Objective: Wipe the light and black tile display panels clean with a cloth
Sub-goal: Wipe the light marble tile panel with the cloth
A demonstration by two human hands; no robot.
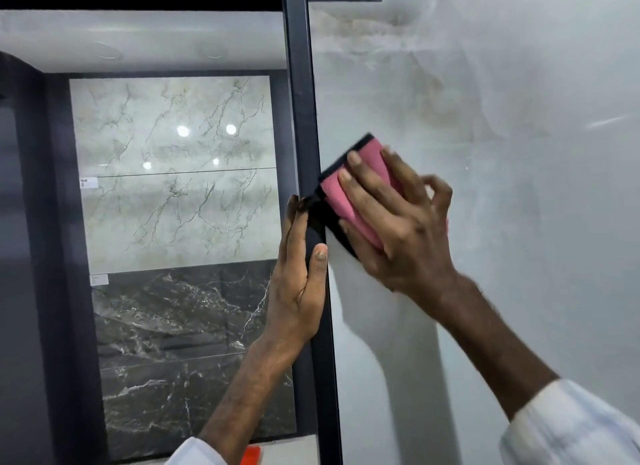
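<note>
On glossy tile [512, 201], fingers [374, 187] press pink cloth [332, 196].

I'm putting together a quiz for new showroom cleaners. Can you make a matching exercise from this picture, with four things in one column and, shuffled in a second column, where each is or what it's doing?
Column one
1. left hand
2. right hand
3. pink cloth
4. black marble tiles

Column two
A. lower left, below the light veined tiles
B. grips the dark frame
C. under fingers, against the large light panel
D. presses the cloth flat

Pairs: 1-B, 2-D, 3-C, 4-A
</note>
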